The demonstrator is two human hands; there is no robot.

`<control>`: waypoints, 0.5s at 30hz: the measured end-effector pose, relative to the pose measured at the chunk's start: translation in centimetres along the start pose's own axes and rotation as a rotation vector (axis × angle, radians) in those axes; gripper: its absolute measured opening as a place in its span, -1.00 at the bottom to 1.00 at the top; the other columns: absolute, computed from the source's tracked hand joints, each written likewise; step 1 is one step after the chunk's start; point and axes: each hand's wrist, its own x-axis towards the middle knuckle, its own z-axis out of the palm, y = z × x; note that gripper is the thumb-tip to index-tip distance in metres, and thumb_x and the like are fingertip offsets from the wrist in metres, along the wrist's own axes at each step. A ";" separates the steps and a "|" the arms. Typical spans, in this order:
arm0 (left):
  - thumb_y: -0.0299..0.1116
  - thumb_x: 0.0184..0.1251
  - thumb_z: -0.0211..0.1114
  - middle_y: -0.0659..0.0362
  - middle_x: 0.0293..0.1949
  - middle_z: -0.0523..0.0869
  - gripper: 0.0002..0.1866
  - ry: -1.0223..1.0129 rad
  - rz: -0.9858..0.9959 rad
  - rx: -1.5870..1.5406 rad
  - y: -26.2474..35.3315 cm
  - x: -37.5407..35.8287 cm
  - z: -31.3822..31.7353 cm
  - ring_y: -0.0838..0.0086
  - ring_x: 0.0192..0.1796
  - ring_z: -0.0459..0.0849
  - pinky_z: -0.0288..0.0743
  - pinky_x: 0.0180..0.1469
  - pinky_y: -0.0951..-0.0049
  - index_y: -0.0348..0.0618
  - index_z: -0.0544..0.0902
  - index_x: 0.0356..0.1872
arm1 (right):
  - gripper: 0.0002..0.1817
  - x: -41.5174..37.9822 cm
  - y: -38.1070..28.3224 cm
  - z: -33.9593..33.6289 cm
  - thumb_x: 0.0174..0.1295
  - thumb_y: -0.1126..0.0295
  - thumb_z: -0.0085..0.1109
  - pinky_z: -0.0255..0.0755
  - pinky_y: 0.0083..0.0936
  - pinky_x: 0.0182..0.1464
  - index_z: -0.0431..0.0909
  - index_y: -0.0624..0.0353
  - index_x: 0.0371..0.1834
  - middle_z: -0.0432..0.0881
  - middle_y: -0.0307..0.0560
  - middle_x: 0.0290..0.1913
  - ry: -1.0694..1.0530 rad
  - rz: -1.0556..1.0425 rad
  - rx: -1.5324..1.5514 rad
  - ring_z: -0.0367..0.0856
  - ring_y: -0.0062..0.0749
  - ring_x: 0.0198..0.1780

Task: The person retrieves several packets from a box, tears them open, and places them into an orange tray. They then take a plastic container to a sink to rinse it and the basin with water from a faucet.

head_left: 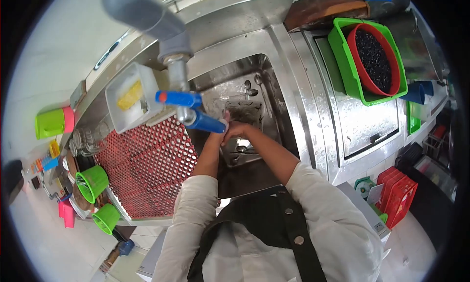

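Observation:
My hands meet over the sink (281, 130), just below the blue-ended tap (208, 121). The tap's spout partly covers my left hand (224, 127), and only a few of its fingers show. Against it lies my right hand (237, 129), its fingers curled in; anything between the two hands is hidden. Beneath them in the basin sits a clear rectangular container (249, 111). Some spoons (251, 88) lie on the sink floor beyond it. Nearer to me, below my wrists, a shiny metal piece (242, 148) is partly hidden.
Left of the sink lies a red perforated mat (147, 169), with a white tub holding a yellow sponge (130, 96) behind it. Green baskets (92, 184) hang farther left. On the right counter, a green basin (342, 61) holds a red colander (395, 81) of dark pieces.

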 end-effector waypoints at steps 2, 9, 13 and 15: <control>0.26 0.22 -0.21 0.00 0.23 0.27 -0.21 -0.123 -0.091 -0.137 -2.3 1.8 -0.2 0.23 0.26 0.22 0.06 0.25 0.35 -0.26 0.18 0.23 | -0.43 0.8 0.7 -0.6 -0.41 0.46 0.45 0.30 -0.45 0.04 0.53 0.25 -0.16 0.57 -0.12 -0.12 -0.004 0.030 0.049 0.47 -0.33 -0.07; 0.39 0.10 -0.19 0.07 -0.14 0.52 -0.14 -0.076 -0.297 -0.280 -3.5 3.0 -1.4 0.39 -0.05 0.45 0.32 0.00 0.48 -0.27 0.42 0.06 | -0.53 -1.5 -5.1 -0.2 -0.20 0.23 0.40 0.33 -0.48 0.00 0.53 0.24 -0.22 0.59 -0.09 -0.17 -0.090 -0.049 -0.196 0.50 -0.41 -0.10; 0.31 0.11 -0.04 0.08 -0.22 0.52 -0.26 -0.073 0.026 -0.298 -14.3 8.0 -1.5 0.40 -0.12 0.50 0.42 -0.15 0.53 -0.27 0.48 -0.08 | -0.42 0.1 -3.8 -0.8 -0.25 0.07 0.40 0.27 -0.45 0.06 0.54 0.19 -0.16 0.54 -0.04 -0.08 -0.271 -0.022 -0.178 0.43 -0.36 0.00; 0.27 0.13 -0.04 0.08 -0.20 0.53 -0.30 -0.090 -0.005 -0.322 -14.6 7.3 -1.8 0.38 -0.15 0.52 0.45 -0.18 0.47 -0.24 0.46 -0.06 | -0.43 -1.6 -5.7 -0.4 -0.25 0.07 0.40 0.29 -0.46 0.05 0.54 0.18 -0.17 0.56 -0.07 -0.11 -0.285 0.105 -0.407 0.46 -0.37 -0.01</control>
